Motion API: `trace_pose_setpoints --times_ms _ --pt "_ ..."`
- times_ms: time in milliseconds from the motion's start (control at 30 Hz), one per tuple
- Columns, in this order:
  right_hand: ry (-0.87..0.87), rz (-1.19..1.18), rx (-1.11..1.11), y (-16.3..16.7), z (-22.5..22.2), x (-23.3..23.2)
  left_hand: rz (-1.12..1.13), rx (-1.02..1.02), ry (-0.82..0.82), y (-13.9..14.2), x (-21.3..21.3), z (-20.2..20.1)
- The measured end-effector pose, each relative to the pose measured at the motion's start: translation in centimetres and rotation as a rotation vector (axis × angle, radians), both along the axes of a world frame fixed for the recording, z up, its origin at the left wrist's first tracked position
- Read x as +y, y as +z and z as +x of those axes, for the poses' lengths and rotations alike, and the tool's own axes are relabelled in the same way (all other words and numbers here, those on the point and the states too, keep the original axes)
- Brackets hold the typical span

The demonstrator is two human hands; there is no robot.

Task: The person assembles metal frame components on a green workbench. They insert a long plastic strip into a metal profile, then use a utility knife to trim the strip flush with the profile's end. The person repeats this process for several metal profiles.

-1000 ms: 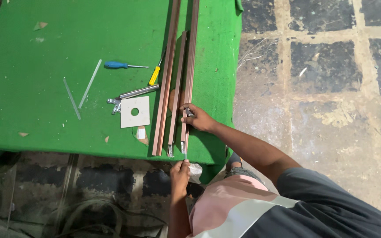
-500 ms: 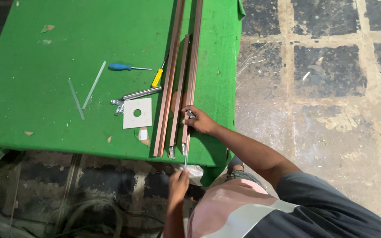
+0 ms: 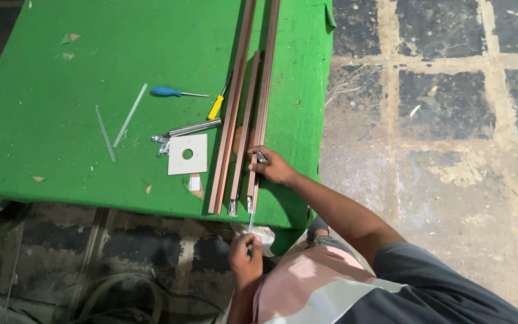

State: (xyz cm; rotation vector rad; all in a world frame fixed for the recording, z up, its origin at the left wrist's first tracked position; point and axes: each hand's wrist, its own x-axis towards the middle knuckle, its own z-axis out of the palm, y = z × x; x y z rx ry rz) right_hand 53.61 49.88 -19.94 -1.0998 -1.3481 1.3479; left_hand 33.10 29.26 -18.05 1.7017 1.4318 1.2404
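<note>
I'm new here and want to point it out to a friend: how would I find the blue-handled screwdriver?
Start at the green table. Left of the long copper-coloured bars lies the blue-handled screwdriver, pointing toward them. The tool beside it has a yellow handle.

Right hand (image 3: pixel 274 168) reaches forward, arm extended, fingers curled; left hand (image 3: pixel 246 255) stays low, fingers pinched together.

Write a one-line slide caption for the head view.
Right hand steadies a copper-coloured metal strip on the green table; left hand holds a thin tool at its end.
</note>
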Motion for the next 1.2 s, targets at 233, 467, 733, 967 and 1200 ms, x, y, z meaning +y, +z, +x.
trace_pose_setpoints --times_ms 233,467,733,967,1200 --pt "0.002 -0.238 0.109 1.5 0.1 -0.5 -0.998 -0.532 -0.361 -3.6 -2.0 -1.0" --pt "-0.102 -0.180 0.261 0.9 0.5 -1.3 -1.094 -0.012 -0.455 -6.6 -2.3 -1.7" --pt "-0.089 -0.133 -0.077 1.1 0.4 -8.3 -1.090 0.575 -0.434 -7.5 -2.8 -3.7" --pt "0.048 0.347 -0.626 3.5 -1.4 -14.0 -1.168 0.620 -0.457 -8.1 -4.6 -5.4" --pt "0.141 0.411 -0.685 4.3 -1.7 -13.4 -1.067 0.069 -0.348 -6.4 -6.1 -4.7"
